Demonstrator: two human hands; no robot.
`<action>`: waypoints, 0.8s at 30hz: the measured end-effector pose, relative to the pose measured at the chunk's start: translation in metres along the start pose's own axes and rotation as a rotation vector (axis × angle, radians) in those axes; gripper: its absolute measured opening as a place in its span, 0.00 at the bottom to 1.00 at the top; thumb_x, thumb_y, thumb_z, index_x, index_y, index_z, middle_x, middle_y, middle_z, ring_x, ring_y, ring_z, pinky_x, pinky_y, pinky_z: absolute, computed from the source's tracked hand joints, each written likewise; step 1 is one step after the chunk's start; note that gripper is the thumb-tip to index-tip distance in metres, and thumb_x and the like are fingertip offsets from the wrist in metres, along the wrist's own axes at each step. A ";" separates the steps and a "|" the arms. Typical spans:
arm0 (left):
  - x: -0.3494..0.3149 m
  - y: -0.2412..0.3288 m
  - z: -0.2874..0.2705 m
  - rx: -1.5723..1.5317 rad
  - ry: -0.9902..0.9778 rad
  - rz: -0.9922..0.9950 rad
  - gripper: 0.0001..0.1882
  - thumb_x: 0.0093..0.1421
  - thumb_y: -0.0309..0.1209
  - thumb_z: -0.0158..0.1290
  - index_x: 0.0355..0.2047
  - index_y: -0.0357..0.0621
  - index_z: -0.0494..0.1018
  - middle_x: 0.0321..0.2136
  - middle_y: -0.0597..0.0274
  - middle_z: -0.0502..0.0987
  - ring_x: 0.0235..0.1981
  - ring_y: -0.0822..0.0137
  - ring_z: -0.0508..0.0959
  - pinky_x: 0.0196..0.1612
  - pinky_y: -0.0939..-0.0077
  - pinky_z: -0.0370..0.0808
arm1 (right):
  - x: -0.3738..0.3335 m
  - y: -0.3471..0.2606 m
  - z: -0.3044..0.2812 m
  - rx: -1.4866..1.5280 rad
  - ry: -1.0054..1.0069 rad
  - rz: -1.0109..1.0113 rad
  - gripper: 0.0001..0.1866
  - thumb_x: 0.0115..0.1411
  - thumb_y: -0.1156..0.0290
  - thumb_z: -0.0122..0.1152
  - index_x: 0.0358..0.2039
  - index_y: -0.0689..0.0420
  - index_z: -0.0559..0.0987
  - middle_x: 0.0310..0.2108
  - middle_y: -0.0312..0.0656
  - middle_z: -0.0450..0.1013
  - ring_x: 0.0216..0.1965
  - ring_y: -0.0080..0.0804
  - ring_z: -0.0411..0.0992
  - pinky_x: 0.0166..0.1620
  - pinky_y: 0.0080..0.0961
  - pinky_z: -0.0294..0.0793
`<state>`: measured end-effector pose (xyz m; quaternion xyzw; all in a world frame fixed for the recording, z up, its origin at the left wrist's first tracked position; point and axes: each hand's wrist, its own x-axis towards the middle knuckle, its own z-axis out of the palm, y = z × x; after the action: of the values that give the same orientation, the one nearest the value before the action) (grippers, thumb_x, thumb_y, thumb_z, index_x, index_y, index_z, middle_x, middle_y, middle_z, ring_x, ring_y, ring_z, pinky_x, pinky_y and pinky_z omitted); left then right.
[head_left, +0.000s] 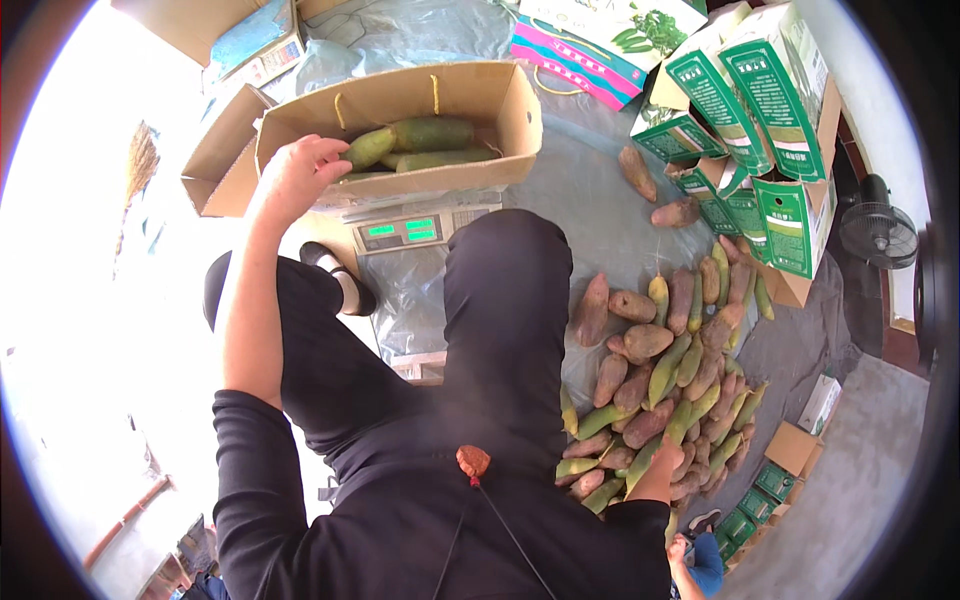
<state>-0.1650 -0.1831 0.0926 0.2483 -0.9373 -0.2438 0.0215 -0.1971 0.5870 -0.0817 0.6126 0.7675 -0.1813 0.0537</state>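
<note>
While holding the left hand (297, 177) over the near left edge of a long brown box (385, 102), has the fingers right by the tip of a fat green vegetable (370, 150) inside. Cannot see that grip well enough to call it clamped or apart. Next to that vegetable, in the same box, shows more green vegetables (432, 133). Under the box, shows a scale (400, 233) with green lights. Over on the right, reaches with the right hand (661, 465) into a big pile of green and red-brown vegetables (646, 342), next to a long green one (681, 420). Cannot tell that grip's state, either. Past the pile, shows green and white boxes (788, 225) near a dark fan (878, 228).
</note>
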 end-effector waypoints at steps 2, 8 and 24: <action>-0.003 -0.006 0.000 0.005 -0.007 0.017 0.15 0.49 0.28 0.59 0.39 0.40 0.77 0.31 0.55 0.76 0.33 0.62 0.78 0.39 0.71 0.73 | -0.004 -0.007 0.002 -0.001 -0.033 -0.022 0.16 0.50 0.66 0.68 0.37 0.62 0.77 0.24 0.44 0.73 0.20 0.34 0.69 0.21 0.31 0.67; -0.022 0.006 -0.007 -0.043 -0.160 0.138 0.10 0.47 0.27 0.59 0.31 0.38 0.78 0.31 0.54 0.77 0.36 0.54 0.76 0.41 0.66 0.72 | -0.002 -0.008 0.002 0.294 -0.057 0.156 0.18 0.50 0.62 0.68 0.38 0.58 0.76 0.33 0.38 0.73 0.25 0.30 0.70 0.25 0.31 0.65; -0.026 0.015 -0.041 -0.164 -0.183 0.122 0.19 0.46 0.24 0.56 0.42 0.33 0.74 0.40 0.49 0.76 0.41 0.50 0.76 0.46 0.66 0.71 | -0.069 0.017 0.058 1.109 -0.664 0.253 0.14 0.55 0.54 0.59 0.33 0.50 0.75 0.26 0.35 0.72 0.24 0.29 0.70 0.25 0.25 0.68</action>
<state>-0.1425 -0.1776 0.1385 0.1650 -0.9256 -0.3393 -0.0291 -0.1718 0.5065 -0.1181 0.5465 0.4249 -0.7215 -0.0151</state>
